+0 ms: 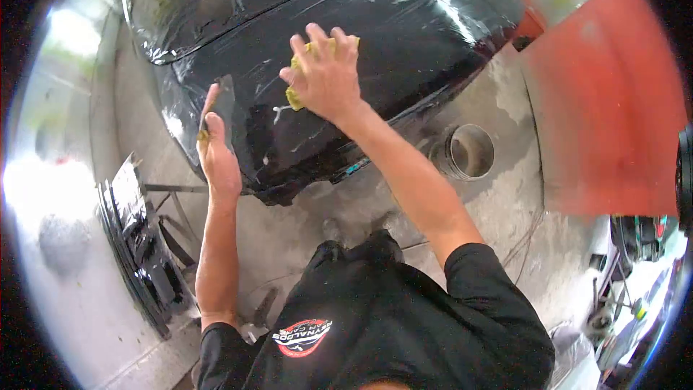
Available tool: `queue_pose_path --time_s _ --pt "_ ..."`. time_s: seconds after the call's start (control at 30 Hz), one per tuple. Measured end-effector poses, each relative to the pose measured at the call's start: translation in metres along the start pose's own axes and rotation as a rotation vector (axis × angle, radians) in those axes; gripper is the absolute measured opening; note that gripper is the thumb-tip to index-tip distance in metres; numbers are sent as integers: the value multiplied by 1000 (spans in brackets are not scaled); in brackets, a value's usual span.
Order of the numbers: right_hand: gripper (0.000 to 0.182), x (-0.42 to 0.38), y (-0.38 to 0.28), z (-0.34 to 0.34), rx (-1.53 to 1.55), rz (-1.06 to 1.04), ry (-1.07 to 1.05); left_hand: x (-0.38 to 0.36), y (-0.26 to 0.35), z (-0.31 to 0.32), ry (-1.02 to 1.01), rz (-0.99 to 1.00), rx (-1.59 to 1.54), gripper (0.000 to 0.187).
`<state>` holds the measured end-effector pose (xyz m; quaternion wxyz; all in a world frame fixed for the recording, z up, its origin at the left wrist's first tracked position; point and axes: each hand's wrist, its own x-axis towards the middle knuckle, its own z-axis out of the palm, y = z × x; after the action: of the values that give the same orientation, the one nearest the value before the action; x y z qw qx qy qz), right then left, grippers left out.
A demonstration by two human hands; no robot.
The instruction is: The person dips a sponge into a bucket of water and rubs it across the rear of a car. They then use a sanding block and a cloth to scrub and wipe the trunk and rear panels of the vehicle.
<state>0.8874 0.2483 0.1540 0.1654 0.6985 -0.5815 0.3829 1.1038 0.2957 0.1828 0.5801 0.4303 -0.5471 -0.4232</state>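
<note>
My right hand lies spread over a crumpled yellow cloth, pressing it on a glossy black car panel. Parts of the cloth stick out around the fingers. Lower left, my left hand is held edge-on at the corner of the panel, thumb and fingers pointing up. A thin, flat greyish piece shows beside those fingers, and the hand seems to grip it; its kind cannot be made out. White streaks and shiny wrinkles mark the black surface.
A round metal bucket-like container stands on the concrete floor right of the car. A large red panel rises at the right. Black parts lean on a stand at the left. Assorted equipment sits lower right.
</note>
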Motion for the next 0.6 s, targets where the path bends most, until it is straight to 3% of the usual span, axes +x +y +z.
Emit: queue_pose_path --time_s 0.1,0.13,0.2,0.3,0.47,0.57,0.6 --pt "71 -26 -31 -32 304 -68 -68 1 15 25 -57 3 -96 59" --pt "77 -33 -41 -44 249 -201 -92 -1 15 37 -117 -13 -109 60" --pt "84 -51 -55 -62 494 -24 -117 -8 15 63 -234 -41 -127 63" --pt "78 -67 -39 -72 519 156 -33 -24 21 103 -338 -123 -145 63" --pt "77 -82 4 -97 501 202 63 -37 14 136 -577 -169 -191 62" --pt "70 -85 28 -98 488 255 56 -19 2 136 -625 -114 -32 67" --pt "68 -84 36 -100 495 300 71 -11 -1 133 -568 75 226 68"
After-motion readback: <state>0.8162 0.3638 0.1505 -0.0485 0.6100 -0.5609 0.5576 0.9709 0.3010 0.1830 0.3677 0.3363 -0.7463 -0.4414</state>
